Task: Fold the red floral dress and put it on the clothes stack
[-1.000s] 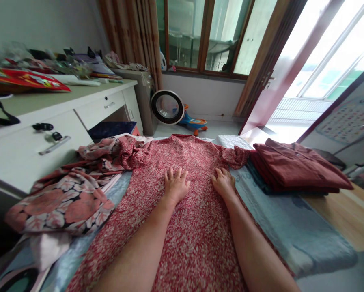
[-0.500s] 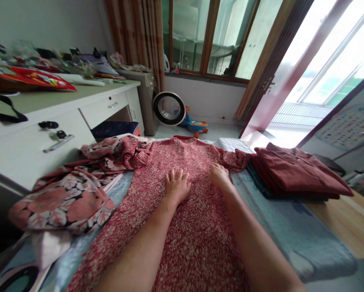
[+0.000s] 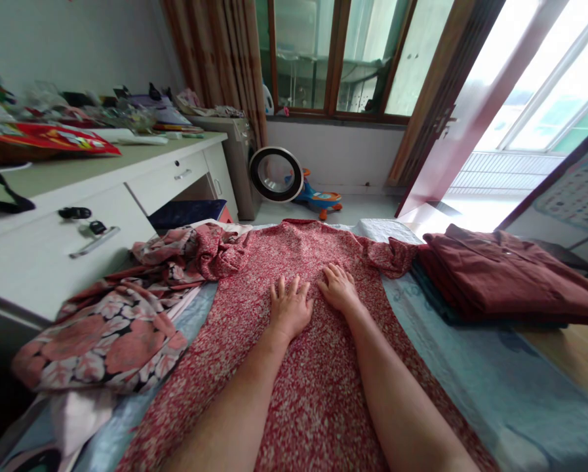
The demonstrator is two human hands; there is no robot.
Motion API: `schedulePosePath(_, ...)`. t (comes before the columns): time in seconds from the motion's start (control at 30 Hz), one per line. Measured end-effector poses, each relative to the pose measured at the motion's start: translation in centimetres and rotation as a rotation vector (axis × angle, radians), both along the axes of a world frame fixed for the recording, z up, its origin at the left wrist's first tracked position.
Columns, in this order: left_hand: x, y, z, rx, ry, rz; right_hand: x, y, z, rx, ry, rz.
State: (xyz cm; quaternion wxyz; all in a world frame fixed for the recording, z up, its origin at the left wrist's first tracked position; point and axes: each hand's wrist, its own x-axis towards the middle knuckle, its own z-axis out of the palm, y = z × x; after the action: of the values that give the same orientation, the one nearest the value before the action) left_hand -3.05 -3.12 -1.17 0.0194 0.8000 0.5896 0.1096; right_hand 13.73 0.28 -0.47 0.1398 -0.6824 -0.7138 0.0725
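A red dress with a small pale pattern (image 3: 318, 393) lies spread out in front of me, its neckline at the far end and its short sleeves out to both sides. My left hand (image 3: 290, 308) rests flat on the upper part of it, fingers spread. Just to the right, my right hand (image 3: 339, 287) lies palm down on the same cloth with its fingers apart. Neither hand grips anything. Beneath the dress is a light blue cover (image 3: 451, 373).
Left lies a crumpled floral garment (image 3: 121, 334), touching the dress's left sleeve. Folded dark red clothes (image 3: 510, 275) are stacked at right. A white desk (image 3: 170, 164) holds clutter. Beyond stand a washing machine with its round door (image 3: 294, 190) open and a blue ride-on toy (image 3: 318, 196).
My right hand has moved left from the dress's right edge and opened flat on the cloth. The dress's right side now lies spread wider. My left hand stays in nearly the same place.
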Motion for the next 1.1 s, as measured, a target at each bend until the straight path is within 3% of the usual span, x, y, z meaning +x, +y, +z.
schedulePosePath(0.2,0.1,0.0,-0.1,0.002,-0.007,0.012,1.3,0.4,0.5,0.106,-0.006,-0.206)
schedulePosePath(0.4,0.0,0.0,0.1,-0.003,-0.016,0.008,1.4,0.0,0.8,0.084,-0.031,-0.211)
schedulePosePath(0.6,0.0,0.0,0.3,-0.009,-0.024,0.004,2.3,0.1,0.6,0.101,-0.063,-0.426)
schedulePosePath(0.67,0.0,0.0,0.3,-0.011,-0.024,0.005,2.1,0.0,0.7,0.138,-0.05,-0.404)
schedulePosePath(0.8,0.0,0.0,0.3,-0.018,-0.016,0.006,0.9,-0.1,1.2,0.132,0.002,-0.098)
schedulePosePath(0.87,-0.1,0.0,0.4,-0.019,-0.011,0.004,0.6,-0.2,1.4,0.082,-0.002,-0.011)
schedulePosePath(0.93,-0.1,0.0,0.3,-0.014,-0.004,0.0,0.8,-0.3,1.5,0.06,-0.023,-0.057)
schedulePosePath(1.1,-0.1,0.0,0.3,-0.006,0.029,0.006,2.8,-0.2,1.7,0.033,-0.055,-0.326)
